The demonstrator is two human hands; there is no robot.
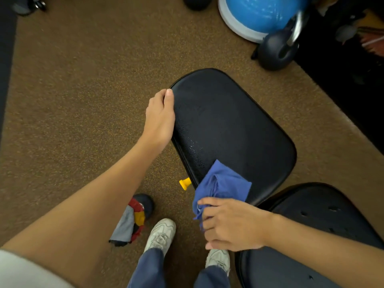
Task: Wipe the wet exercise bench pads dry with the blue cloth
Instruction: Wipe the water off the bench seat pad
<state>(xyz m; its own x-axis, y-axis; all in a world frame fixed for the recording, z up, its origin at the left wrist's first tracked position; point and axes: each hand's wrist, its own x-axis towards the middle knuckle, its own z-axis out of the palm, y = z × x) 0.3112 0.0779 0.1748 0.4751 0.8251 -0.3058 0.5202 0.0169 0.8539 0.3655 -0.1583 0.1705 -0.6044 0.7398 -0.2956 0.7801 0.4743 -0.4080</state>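
Right hand [230, 224] clamps bunched blue cloth [222, 183] on seat pad [232, 129] near end; pad's long axis runs away-left; left hand [161, 116] grips its left edge, fingers hidden; second pad [311, 215] cut off.

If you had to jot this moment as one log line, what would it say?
left hand: braces seat pad edge | right hand: holds blue cloth on pad's near end | droplets visible on pad

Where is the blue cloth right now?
The blue cloth lies on the near end of the far bench pad, gripped by the right hand, beside the yellow knob.
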